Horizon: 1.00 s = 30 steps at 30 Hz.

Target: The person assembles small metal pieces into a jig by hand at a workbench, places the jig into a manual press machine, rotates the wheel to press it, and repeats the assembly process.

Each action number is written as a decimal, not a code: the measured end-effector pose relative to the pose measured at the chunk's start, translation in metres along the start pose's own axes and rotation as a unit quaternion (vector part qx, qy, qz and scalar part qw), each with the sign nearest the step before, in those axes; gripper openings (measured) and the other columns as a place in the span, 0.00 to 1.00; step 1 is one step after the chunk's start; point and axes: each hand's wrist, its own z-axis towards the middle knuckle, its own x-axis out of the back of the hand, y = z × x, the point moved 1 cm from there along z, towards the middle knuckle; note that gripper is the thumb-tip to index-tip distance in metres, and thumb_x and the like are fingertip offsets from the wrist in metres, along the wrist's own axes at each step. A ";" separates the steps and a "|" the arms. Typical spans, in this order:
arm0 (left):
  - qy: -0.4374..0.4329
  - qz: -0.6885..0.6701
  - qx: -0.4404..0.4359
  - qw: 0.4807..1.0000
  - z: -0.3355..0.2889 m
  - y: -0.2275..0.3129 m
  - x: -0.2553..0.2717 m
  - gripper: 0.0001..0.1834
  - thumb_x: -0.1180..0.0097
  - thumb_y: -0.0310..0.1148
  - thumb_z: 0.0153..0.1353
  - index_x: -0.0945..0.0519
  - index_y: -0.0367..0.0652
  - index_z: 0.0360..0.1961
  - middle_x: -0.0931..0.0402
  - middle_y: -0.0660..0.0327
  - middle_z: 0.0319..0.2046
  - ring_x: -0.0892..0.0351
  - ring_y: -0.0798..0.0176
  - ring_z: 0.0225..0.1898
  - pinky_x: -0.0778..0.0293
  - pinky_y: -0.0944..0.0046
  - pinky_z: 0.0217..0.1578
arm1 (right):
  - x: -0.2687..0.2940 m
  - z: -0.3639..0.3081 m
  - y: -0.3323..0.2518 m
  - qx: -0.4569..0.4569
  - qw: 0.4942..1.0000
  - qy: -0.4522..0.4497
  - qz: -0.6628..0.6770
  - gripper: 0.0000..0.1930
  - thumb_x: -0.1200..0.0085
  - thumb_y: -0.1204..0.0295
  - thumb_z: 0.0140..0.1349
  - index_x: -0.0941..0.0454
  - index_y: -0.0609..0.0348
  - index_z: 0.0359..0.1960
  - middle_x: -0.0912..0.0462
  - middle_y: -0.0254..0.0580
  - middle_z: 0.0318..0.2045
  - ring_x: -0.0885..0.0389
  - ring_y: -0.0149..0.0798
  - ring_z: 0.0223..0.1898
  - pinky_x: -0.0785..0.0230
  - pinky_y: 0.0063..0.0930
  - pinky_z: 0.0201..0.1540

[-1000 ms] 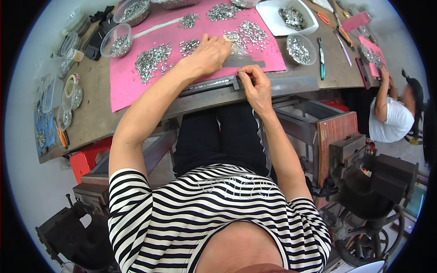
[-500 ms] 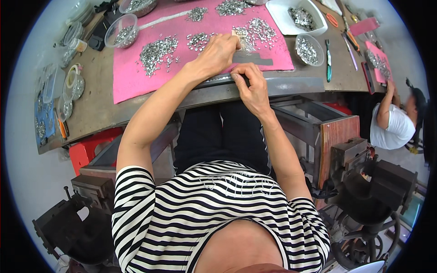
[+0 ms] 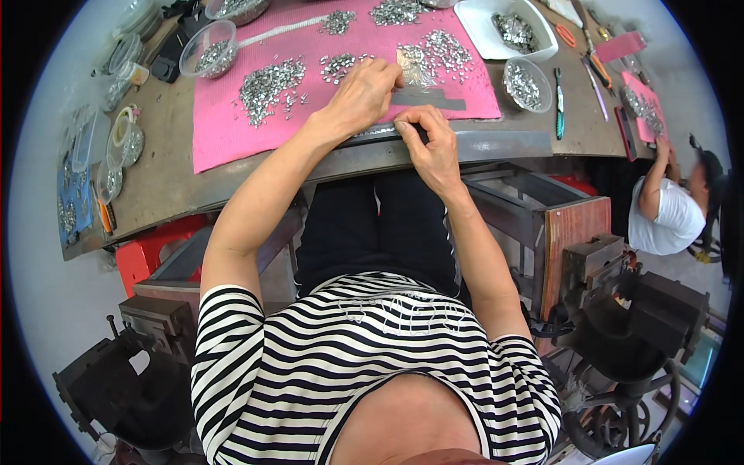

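My left hand [image 3: 363, 94] is over the pink mat [image 3: 221, 143], fingertips pinched beside a flat cluster of thin shiny metal pieces [image 3: 416, 68]. Whatever the pinch holds is too small to make out. At the bench's front edge, my right hand [image 3: 434, 151] has thumb and fingers closed on the right end of a dark narrow strip [image 3: 376, 132]. Small silvery pieces sit in a row along this strip, which my right fingers partly cover. A flat grey bar [image 3: 438, 100] lies on the mat just beyond my hands.
Heaps of small metal parts [image 3: 271, 87] are spread over the mat. Clear bowls [image 3: 209, 50] and a white tray [image 3: 484, 12] hold more. At right are a green-handled tool [image 3: 559, 105] and a dark red phone-like slab [image 3: 625, 132]. A co-worker [image 3: 666, 205] sits far right.
My left hand has drawn slightly left, away from the cluster of thin metal pieces, uncovering more of it and of the grey bar. My right hand stays almost in place.
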 end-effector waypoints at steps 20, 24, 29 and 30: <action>0.106 -0.262 0.285 0.916 -0.057 0.062 0.023 0.09 0.36 0.24 0.63 0.19 0.35 0.45 0.15 0.61 0.37 0.16 0.70 0.41 0.21 0.67 0.45 | -0.002 -0.003 0.000 0.050 0.998 0.023 -0.037 0.03 0.38 0.74 0.62 0.19 0.58 0.34 0.18 0.36 0.35 0.23 0.41 0.40 0.36 0.36 0.47; 0.111 -0.254 0.279 0.919 -0.057 0.064 0.021 0.10 0.36 0.24 0.63 0.19 0.36 0.45 0.15 0.60 0.37 0.15 0.69 0.42 0.21 0.66 0.46 | -0.003 -0.005 0.001 0.039 0.998 0.043 -0.021 0.03 0.38 0.75 0.61 0.19 0.57 0.34 0.17 0.35 0.35 0.22 0.42 0.40 0.36 0.35 0.48; 0.115 -0.220 0.262 0.933 -0.057 0.066 0.019 0.11 0.35 0.25 0.63 0.19 0.37 0.46 0.14 0.59 0.37 0.14 0.67 0.41 0.21 0.66 0.45 | 0.000 -0.002 -0.001 -0.003 1.000 0.016 -0.002 0.03 0.38 0.75 0.62 0.18 0.60 0.34 0.16 0.37 0.35 0.20 0.41 0.40 0.34 0.34 0.49; 0.115 -0.221 0.262 0.932 -0.057 0.066 0.019 0.11 0.35 0.25 0.63 0.19 0.37 0.46 0.14 0.59 0.37 0.14 0.67 0.41 0.21 0.66 0.45 | 0.000 -0.002 0.000 -0.008 1.000 0.020 0.014 0.03 0.37 0.74 0.61 0.19 0.57 0.33 0.16 0.35 0.35 0.22 0.41 0.40 0.36 0.35 0.49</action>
